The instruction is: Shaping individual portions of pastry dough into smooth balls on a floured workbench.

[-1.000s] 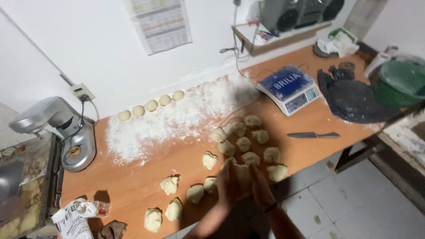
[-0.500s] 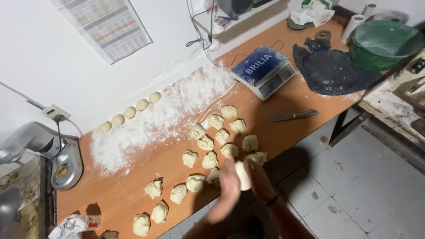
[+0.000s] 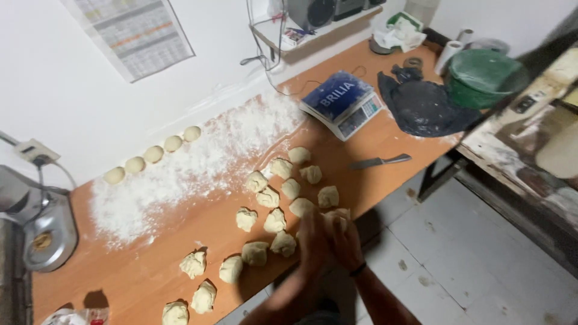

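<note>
My left hand (image 3: 312, 242) and my right hand (image 3: 344, 239) are pressed palm to palm over the front edge of the orange table (image 3: 150, 265). A pale dough piece (image 3: 338, 216) shows between them at the fingertips, mostly hidden. A dark band sits on my right wrist. Several rough-cut dough pieces (image 3: 276, 221) lie scattered just behind and to the left of my hands. Several smooth round dough balls (image 3: 153, 154) stand in a row along the back wall, beside a wide patch of flour (image 3: 198, 162).
A blue-topped scale (image 3: 343, 103) and a knife (image 3: 379, 161) lie to the right, then a black bag (image 3: 421, 108) and a green bowl (image 3: 484, 75). A metal mixer (image 3: 42, 232) stands at the far left. Tiled floor (image 3: 469, 259) lies right of the table.
My hands stay pressed together at the table's front edge and shift slightly against each other. The view has swung, so the table sits further left and lower.
</note>
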